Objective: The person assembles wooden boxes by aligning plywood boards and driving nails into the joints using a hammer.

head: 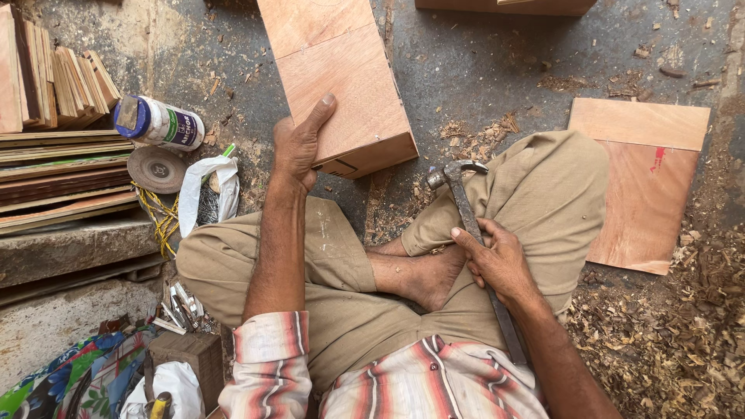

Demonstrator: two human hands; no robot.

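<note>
Left hand (299,147) on plywood box (341,77) edge, right hand (497,260) gripping hammer (466,206).

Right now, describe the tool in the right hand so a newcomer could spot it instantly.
Start at the plywood box on the floor ahead of the seated person's crossed legs. Just right of its near corner, over the right knee, the right hand grips a claw hammer. It is the only dull grey metal tool here, with a curved, forked head.

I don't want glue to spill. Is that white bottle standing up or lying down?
Lying down. The bottle rests on its side on the floor, blue cap end pointing left toward the stacked wood strips. Cannot tell if the cap is tight.
</note>
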